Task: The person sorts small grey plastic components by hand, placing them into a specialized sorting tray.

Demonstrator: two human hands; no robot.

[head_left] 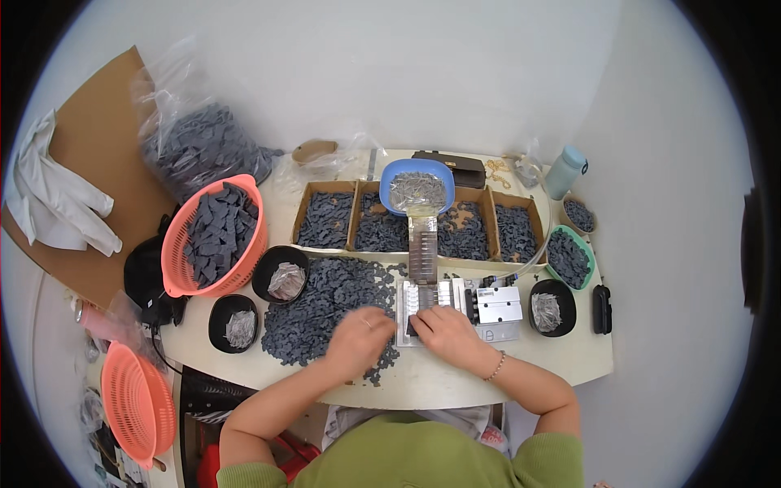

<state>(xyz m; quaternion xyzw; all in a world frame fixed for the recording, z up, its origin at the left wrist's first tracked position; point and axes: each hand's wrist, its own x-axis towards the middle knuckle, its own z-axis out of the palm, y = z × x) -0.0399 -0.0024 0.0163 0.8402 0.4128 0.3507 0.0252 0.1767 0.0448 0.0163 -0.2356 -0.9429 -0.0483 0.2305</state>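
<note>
My left hand (358, 343) is closed, its fingers curled in a pinch at the left side of a small metal fixture (401, 294). Whatever lies between those fingertips is too small or hidden to make out. Over the front of the fixture, my right hand (452, 335) has its fingers together on a dark grey piece (413, 327). Behind the hands, a clear ribbed chute (423, 244) slopes down to the fixture from a blue bowl (390, 172) of thin clear pieces. A wide pile of small dark grey pieces (313, 317) spreads beside and partly under my left hand.
Behind the fixture stands a divided cardboard tray (353, 213) of grey pieces. Black bowls (218, 335) of clear pieces flank the work. A pink basket (259, 244) is at left, a green bowl (592, 272) and a bottle (564, 175) at right. A white block (498, 305) adjoins the fixture.
</note>
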